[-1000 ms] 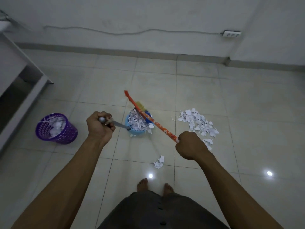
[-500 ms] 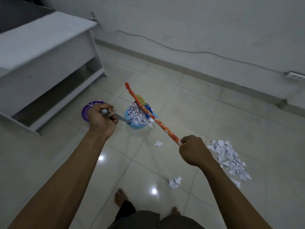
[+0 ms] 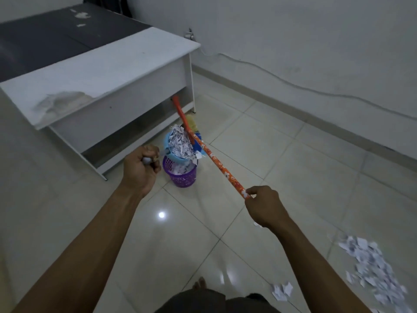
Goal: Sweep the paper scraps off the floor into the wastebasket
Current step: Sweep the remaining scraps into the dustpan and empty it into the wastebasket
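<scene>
Tiled floor (image 3: 293,154): loose pile of paper scraps (image 3: 370,267) at far right, well apart from the purple wastebasket (image 3: 181,175). Orange broom handle (image 3: 216,159) slanting from the closed right grip (image 3: 264,205) toward that wastebasket. Directly above its mouth, heaped blue dustpan (image 3: 167,143), handle running back into the clenched left grip (image 3: 141,168), the nearer one. Judged next: tipping.

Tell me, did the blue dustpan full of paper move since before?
Yes. The dustpan moved toward the purple wastebasket; it was apart before, now it hangs over its rim.
</scene>
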